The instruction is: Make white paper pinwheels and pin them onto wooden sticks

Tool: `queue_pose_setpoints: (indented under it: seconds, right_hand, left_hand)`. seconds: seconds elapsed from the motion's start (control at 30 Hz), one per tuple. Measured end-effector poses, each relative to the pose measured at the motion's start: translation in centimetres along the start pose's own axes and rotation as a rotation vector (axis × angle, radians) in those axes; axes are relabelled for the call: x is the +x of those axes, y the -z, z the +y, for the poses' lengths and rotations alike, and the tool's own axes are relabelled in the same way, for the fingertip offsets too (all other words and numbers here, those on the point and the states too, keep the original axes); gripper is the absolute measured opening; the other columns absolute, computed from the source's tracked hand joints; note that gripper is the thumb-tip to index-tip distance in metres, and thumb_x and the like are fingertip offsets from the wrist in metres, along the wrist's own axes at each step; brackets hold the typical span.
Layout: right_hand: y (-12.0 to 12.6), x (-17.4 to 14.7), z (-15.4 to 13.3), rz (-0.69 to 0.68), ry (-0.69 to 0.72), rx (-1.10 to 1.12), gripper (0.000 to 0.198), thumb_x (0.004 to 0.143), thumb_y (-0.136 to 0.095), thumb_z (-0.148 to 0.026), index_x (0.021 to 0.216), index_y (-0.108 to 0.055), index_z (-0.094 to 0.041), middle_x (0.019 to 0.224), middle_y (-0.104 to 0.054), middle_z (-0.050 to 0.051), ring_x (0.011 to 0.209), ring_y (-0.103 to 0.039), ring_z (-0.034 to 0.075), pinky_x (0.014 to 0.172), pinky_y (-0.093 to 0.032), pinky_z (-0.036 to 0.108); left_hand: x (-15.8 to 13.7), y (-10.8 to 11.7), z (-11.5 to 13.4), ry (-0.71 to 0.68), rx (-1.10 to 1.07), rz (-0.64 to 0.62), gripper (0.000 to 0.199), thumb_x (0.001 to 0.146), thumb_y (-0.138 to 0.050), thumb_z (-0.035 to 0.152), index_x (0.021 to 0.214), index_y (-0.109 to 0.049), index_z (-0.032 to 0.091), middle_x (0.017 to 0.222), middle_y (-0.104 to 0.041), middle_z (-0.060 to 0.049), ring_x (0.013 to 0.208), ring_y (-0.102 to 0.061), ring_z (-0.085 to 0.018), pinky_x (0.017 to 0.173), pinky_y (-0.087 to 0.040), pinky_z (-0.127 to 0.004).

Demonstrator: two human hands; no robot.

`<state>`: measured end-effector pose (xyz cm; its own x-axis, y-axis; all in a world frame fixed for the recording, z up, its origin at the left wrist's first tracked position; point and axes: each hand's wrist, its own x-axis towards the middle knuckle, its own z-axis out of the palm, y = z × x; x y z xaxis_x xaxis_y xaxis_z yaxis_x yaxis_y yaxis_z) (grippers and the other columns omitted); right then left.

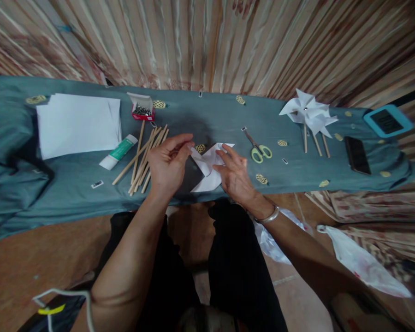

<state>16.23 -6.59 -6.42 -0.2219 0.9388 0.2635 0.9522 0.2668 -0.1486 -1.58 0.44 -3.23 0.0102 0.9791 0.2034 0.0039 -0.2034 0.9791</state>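
A white paper pinwheel (209,166) is in front of me at the middle of the cloth-covered table, its blades folded and partly under my fingers. My left hand (169,161) pinches the tip of its left blade between thumb and forefinger. On the right side, my right hand (233,173) lies over the paper with fingers bent and pressing on it. Left of the pinwheel is a loose bundle of wooden sticks (147,159), close beside my left hand. Scissors (257,146) with light green handles lie right of my right hand.
On the left are a stack of white paper (79,124), a green-and-white glue tube (118,152) and a small open red box (143,110) of metal pins. Finished pinwheels on sticks (309,113), a dark phone (357,155) and a blue-framed device (388,121) are at the right. Curtains hang behind.
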Motion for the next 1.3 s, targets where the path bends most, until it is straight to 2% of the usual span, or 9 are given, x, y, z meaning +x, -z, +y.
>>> queue_pose_setpoints:
  seconds: [0.07,0.27,0.6,0.73,0.83,0.93,1.03,1.17,1.3]
  right_hand:
    - [-0.2,0.0,0.1,0.007,0.008,-0.001,0.039,0.096,-0.035,-0.016,0.095,-0.074,-0.021,0.14,-0.054,0.01,0.143,-0.032,0.028,0.101,-0.038,0.048]
    - [-0.8,-0.9,0.2,-0.005,-0.001,0.045,0.038,0.094,-0.036,-0.016,0.112,-0.068,-0.026,0.144,-0.05,0.007,0.146,-0.025,0.03,0.103,-0.036,0.053]
    - [0.0,-0.6,0.5,-0.012,-0.097,0.092,0.04,0.088,-0.04,-0.01,0.109,-0.071,-0.022,0.146,-0.05,0.009,0.145,-0.027,0.03,0.106,-0.035,0.054]
    - [0.6,0.6,0.9,0.017,-0.158,0.187,0.043,0.082,-0.04,-0.005,0.103,-0.073,-0.022,0.139,-0.057,0.007,0.142,-0.035,0.029,0.107,-0.037,0.055]
    - [1.0,1.7,1.5,0.078,-0.166,0.272,0.044,0.082,-0.039,-0.006,0.103,-0.073,-0.021,0.132,-0.063,0.007,0.137,-0.044,0.025,0.109,-0.04,0.05]
    - [1.8,2.6,2.4,0.106,-0.212,0.346,0.039,0.086,-0.04,-0.012,0.109,-0.071,-0.018,0.125,-0.067,0.01,0.123,-0.058,0.023,0.106,-0.045,0.044]
    - [2.4,2.8,3.0,0.094,-0.337,0.353,0.035,0.088,-0.048,-0.026,0.114,-0.068,-0.016,0.113,-0.073,0.011,0.103,-0.068,0.025,0.095,-0.052,0.043]
    - [2.2,1.8,3.2,0.054,-0.495,0.371,0.042,0.083,-0.059,-0.038,0.118,-0.065,-0.015,0.104,-0.074,0.012,0.092,-0.07,0.028,0.086,-0.055,0.046]
    - [1.5,0.6,3.2,-0.004,-0.494,0.5,0.055,0.076,-0.067,-0.035,0.127,-0.058,-0.017,0.107,-0.072,0.01,0.095,-0.069,0.027,0.088,-0.055,0.046]
  left_hand:
    - [0.1,-0.1,-0.1,0.004,0.01,0.01,0.017,0.075,-0.068,0.028,0.088,-0.075,0.019,0.084,-0.076,-0.003,0.073,-0.069,-0.016,0.065,-0.056,-0.027]
    - [0.0,0.1,0.4,-0.005,0.027,-0.013,0.017,0.077,-0.068,0.025,0.091,-0.074,0.019,0.086,-0.075,-0.003,0.077,-0.07,-0.017,0.069,-0.057,-0.028]
    - [0.3,1.1,0.2,-0.011,0.005,0.005,0.017,0.077,-0.067,0.024,0.091,-0.074,0.018,0.082,-0.074,-0.003,0.069,-0.068,-0.015,0.066,-0.056,-0.028]
    - [0.8,1.2,0.2,-0.002,0.005,-0.005,0.015,0.077,-0.066,0.024,0.089,-0.075,0.019,0.082,-0.074,-0.003,0.069,-0.068,-0.015,0.066,-0.056,-0.028]
    - [1.0,1.1,-0.1,0.012,0.001,-0.015,0.016,0.077,-0.067,0.024,0.09,-0.074,0.019,0.083,-0.074,-0.003,0.069,-0.068,-0.016,0.066,-0.055,-0.029]
    - [1.1,1.4,-0.6,0.022,-0.006,-0.018,0.018,0.076,-0.068,0.026,0.092,-0.074,0.019,0.082,-0.073,-0.004,0.071,-0.068,-0.017,0.068,-0.055,-0.03]
    - [1.0,2.0,-1.3,0.052,0.034,-0.047,0.024,0.075,-0.069,0.028,0.096,-0.074,0.018,0.086,-0.074,-0.004,0.077,-0.068,-0.019,0.073,-0.055,-0.031]
    - [0.4,3.0,-1.9,0.089,0.179,-0.148,0.034,0.076,-0.067,0.032,0.106,-0.072,0.017,0.088,-0.074,-0.005,0.078,-0.067,-0.02,0.076,-0.053,-0.033]
    - [-0.8,3.3,-2.1,0.175,0.252,-0.25,0.047,0.076,-0.068,0.031,0.12,-0.065,0.014,0.086,-0.073,-0.006,0.078,-0.067,-0.021,0.077,-0.053,-0.035]
